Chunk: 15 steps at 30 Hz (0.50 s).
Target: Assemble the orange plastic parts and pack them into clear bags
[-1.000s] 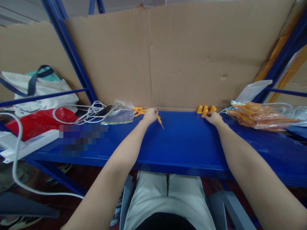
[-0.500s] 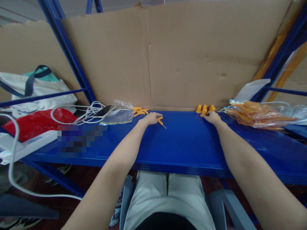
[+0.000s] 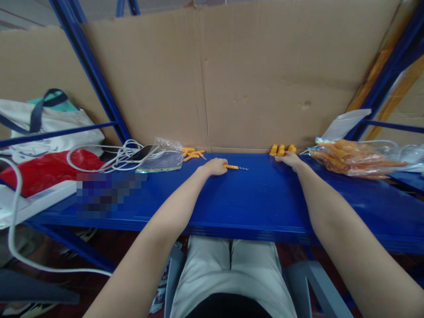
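My left hand (image 3: 217, 167) is closed around an orange-handled spiral cutter (image 3: 232, 167). Its ridged shaft and thin metal coil stick out level to the right, just above the blue shelf (image 3: 238, 198) or on it; I cannot tell which. My right hand (image 3: 290, 160) has its fingers around the bottom of an orange cap-like piece (image 3: 281, 150), the middle one of three by the cardboard. Another orange piece (image 3: 273, 149) stands to its left, and one more (image 3: 292, 148) is partly behind my hand. Several similar orange spiral cutters (image 3: 191, 153) lie in a heap left of my left hand.
On the right lies a clear bag of orange parts (image 3: 354, 159). To the left are a flat plastic bag (image 3: 160, 162), a phone (image 3: 144, 152), tangled white cables (image 3: 122, 157), a red bag (image 3: 62, 165) and a cloth tote (image 3: 56, 128). A cardboard wall (image 3: 251, 79) closes off the back.
My left hand has moved slightly right, turning the spiral cutter from slanting down to nearly level, pointing right. My right hand stays at the orange pieces with almost no movement.
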### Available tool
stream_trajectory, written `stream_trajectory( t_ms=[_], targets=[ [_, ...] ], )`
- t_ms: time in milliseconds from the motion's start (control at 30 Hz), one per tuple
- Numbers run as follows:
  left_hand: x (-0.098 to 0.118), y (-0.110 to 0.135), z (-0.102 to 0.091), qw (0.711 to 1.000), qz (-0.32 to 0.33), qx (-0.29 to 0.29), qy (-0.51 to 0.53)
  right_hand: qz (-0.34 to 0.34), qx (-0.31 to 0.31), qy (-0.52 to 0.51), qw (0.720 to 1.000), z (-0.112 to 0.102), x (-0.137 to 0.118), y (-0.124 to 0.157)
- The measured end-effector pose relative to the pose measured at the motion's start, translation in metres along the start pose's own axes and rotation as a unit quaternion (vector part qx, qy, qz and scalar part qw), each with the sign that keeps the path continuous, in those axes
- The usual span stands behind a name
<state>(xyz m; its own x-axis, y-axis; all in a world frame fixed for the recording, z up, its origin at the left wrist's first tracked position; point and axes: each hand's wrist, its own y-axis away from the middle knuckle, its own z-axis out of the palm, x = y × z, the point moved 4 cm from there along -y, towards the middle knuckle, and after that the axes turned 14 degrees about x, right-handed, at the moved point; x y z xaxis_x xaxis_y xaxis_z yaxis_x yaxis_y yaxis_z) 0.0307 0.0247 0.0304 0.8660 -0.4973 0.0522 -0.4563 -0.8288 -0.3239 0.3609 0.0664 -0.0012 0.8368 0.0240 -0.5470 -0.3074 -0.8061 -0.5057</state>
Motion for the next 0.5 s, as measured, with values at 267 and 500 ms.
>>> stream_trajectory(
  t_ms=[267,500],
  targets=[
    [-0.003,0.000,-0.004,0.999,-0.018,0.000,0.028,0.043,-0.027,0.053,0.997,0.018,-0.037,0.009],
    [-0.002,0.001,-0.004,0.998,-0.043,0.007,0.035,-0.050,-0.116,-0.053,0.991,0.062,-0.099,0.033]
  ],
)
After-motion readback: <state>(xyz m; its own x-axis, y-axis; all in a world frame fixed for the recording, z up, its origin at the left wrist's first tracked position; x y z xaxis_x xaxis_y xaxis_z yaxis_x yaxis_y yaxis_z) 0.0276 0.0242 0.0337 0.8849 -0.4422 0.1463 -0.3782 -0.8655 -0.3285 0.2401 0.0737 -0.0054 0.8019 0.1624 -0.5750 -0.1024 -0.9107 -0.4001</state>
